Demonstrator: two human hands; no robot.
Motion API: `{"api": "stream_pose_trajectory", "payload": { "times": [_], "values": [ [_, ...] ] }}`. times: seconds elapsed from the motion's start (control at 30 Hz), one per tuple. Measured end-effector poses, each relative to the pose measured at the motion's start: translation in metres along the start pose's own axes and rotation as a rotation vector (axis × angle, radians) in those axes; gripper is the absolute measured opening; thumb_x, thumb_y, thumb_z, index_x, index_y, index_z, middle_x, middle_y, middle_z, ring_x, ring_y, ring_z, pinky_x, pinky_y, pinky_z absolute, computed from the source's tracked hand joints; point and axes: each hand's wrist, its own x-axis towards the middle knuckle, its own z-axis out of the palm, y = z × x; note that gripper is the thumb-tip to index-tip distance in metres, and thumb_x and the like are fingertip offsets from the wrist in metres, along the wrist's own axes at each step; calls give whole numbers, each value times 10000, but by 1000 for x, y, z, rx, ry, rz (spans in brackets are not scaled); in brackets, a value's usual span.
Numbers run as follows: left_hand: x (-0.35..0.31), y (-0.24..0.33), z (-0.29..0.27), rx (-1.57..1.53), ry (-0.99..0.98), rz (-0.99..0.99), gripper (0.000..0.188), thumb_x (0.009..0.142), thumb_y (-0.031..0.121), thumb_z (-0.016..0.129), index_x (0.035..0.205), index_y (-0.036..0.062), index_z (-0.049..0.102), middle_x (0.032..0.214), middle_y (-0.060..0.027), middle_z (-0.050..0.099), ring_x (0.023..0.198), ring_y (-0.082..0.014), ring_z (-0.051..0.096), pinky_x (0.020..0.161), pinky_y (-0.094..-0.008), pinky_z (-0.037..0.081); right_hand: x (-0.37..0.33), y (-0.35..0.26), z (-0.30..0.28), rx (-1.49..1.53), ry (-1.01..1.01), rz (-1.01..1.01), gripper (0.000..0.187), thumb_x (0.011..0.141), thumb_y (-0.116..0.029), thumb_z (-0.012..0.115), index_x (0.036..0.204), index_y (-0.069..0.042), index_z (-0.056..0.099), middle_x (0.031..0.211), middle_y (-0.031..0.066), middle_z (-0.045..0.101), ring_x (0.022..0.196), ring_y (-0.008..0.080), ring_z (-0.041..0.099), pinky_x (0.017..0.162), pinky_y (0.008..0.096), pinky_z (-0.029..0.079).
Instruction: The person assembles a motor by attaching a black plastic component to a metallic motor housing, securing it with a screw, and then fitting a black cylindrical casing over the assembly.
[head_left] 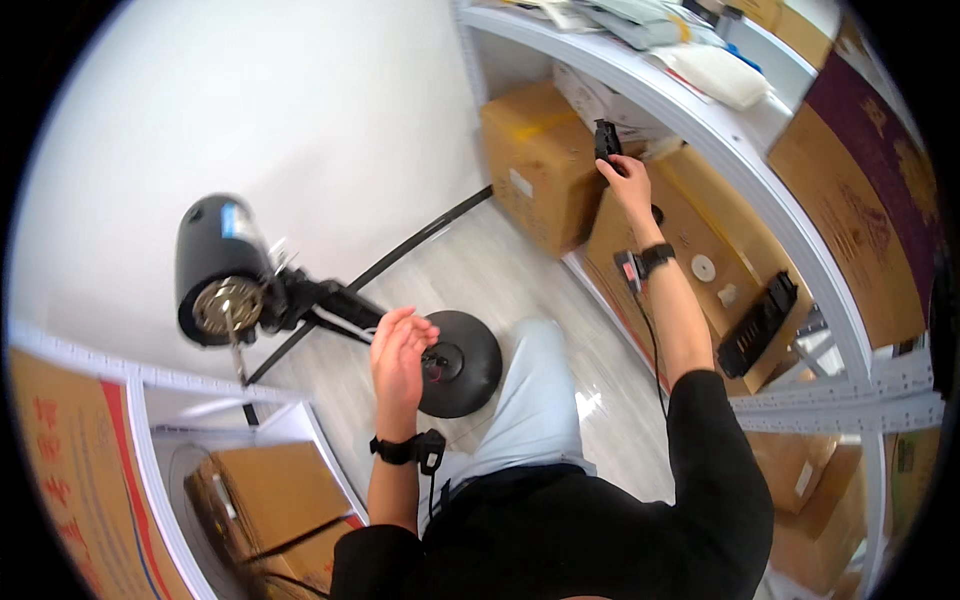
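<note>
My left hand (398,358) is raised with fingers apart and holds nothing. It hovers just above a round black base (462,362) lying on the floor, next to a black pole joined to a black motor housing (218,268) with a bare metal shaft. My right hand (628,180) reaches up to the right and grips a small black clip-like part (606,140) in front of the cardboard boxes under the shelf. Both wrists wear black bands with small devices.
A white metal shelf rack (720,130) curves along the right, with cardboard boxes (540,160) below and papers and packets on top. A black slotted part (758,322) lies on a box. Another white rack with boxes (270,490) stands at lower left. A black strip leans against the white wall.
</note>
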Motion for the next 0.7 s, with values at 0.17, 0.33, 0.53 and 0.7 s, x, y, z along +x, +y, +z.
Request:
{"api": "stream_pose_trajectory", "payload": {
  "times": [0.17, 0.33, 0.53, 0.7],
  "values": [
    [-15, 18, -13, 201, 31, 156, 226, 937, 50, 543, 1153, -18, 541, 950, -112, 647, 877, -206, 650, 797, -308, 505, -107, -171, 21, 1161, -609, 99, 391, 983, -223, 500, 1301, 4, 519, 1202, 118, 619, 1005, 218, 637, 856, 354, 528],
    [-44, 58, -36, 432, 80, 476, 207, 924, 2, 576, 1131, -9, 559, 959, -93, 654, 908, -141, 643, 831, -260, 499, -191, -266, 42, 1695, -1019, 148, 593, 908, -474, 536, 1351, -81, 501, 1329, 140, 540, 1202, 309, 540, 889, 540, 518],
    [-87, 107, -50, 511, 54, 725, 336, 897, 4, 596, 1222, -31, 521, 1047, -136, 640, 913, -176, 651, 861, -319, 498, -249, -313, 76, 1873, -1406, 133, 826, 769, -543, 708, 1402, -91, 431, 1377, 175, 482, 1176, 378, 543, 771, 596, 540],
    [-108, 133, -64, 541, -5, 789, 867, 850, 433, 724, 1464, 5, 287, 1299, -188, 521, 1115, -241, 562, 962, -359, 432, -260, -305, 106, 1454, -1602, 13, 920, 756, -473, 750, 1462, -44, 345, 1449, 192, 419, 1248, 379, 502, 1035, 637, 367]
  ]
}}
